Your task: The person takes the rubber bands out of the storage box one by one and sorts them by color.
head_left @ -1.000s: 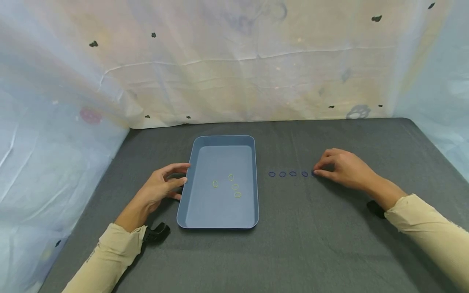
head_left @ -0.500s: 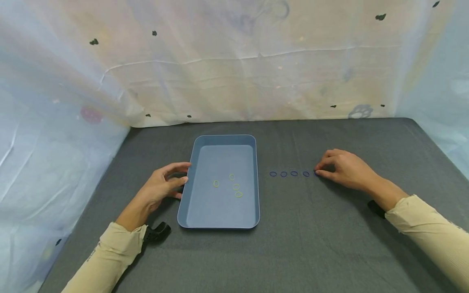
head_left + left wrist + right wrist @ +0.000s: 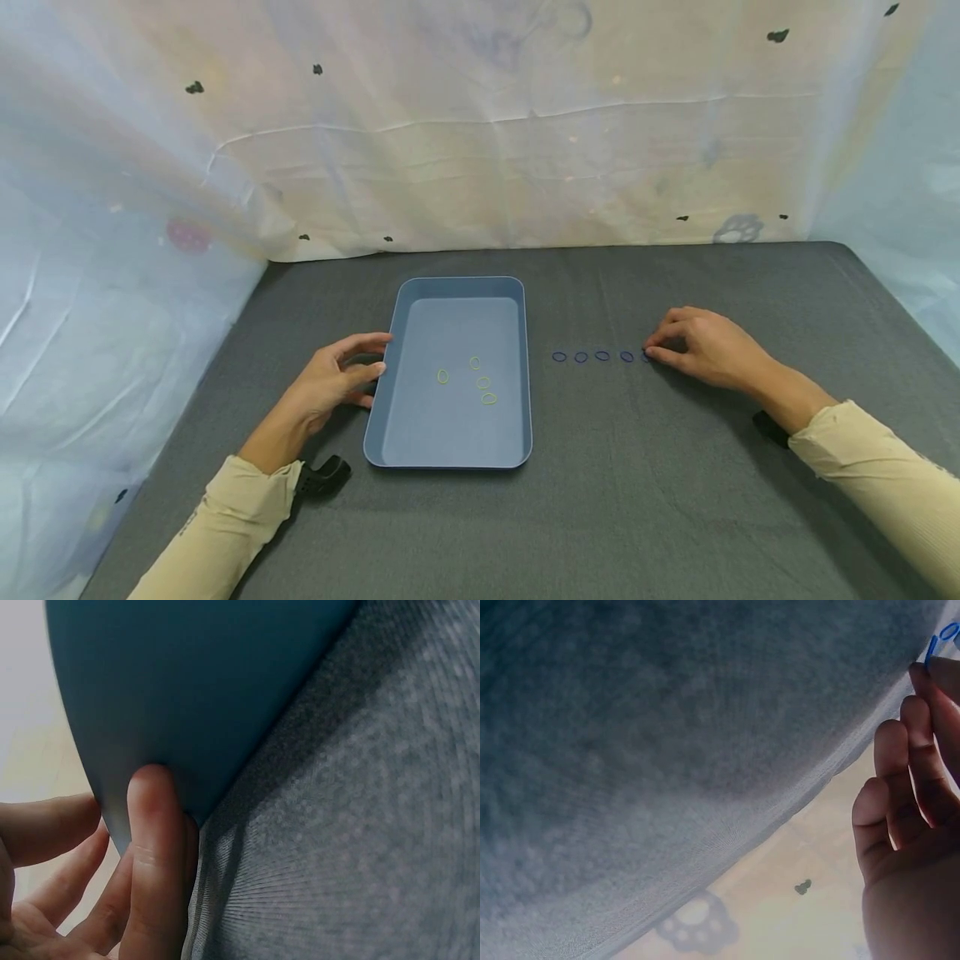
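Blue rubber bands (image 3: 592, 356) lay in a row, the nearest under the right hand's (image 3: 705, 346) curled fingertips (image 3: 922, 675), while the left hand (image 3: 326, 383) loosely touched the tray (image 3: 386, 387) holding yellow bands (image 3: 480, 382).

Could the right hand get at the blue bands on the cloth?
Probably yes. The right hand already rests at the end of the row of blue bands, fingertips at the nearest one, with only bare cloth beside it.
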A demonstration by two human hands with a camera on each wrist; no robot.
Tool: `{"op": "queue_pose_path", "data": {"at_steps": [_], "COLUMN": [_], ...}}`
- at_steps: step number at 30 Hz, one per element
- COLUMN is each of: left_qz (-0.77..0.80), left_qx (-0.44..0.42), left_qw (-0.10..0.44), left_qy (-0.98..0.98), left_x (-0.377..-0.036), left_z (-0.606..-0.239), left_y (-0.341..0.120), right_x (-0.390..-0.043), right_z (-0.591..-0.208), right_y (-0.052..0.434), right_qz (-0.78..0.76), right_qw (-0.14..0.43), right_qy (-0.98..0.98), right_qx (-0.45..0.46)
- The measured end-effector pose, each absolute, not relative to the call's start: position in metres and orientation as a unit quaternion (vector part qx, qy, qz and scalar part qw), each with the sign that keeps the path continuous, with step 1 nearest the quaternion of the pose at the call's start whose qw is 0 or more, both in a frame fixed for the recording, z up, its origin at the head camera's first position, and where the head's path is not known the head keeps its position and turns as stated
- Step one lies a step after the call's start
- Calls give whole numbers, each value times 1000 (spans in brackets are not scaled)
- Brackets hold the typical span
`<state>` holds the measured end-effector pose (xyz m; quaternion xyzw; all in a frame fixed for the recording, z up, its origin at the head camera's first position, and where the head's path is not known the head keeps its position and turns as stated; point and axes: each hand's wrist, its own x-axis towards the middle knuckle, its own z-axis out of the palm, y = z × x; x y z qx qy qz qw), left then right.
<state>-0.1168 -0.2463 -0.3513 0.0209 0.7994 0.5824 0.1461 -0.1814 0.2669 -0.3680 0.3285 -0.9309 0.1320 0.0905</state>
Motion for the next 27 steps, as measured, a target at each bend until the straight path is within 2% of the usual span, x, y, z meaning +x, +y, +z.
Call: {"op": "queue_pose_path", "data": {"at_steps": [11,27], "left_qz": [581,582], "left_qx": [14,14], "left_qw": [144,141], "left_qy": [801,801], "left_x": [-116,-118], "left_z": [-350,-353], "left_y": [-244,-245], "right_x": [-178,-177], "right_z": [-365,-365], "right_y": [266,269], "right_qz": [136,138], "right_qw": [55,67], "right_qy": [-939,-934], "right_qx": [312,323]}}
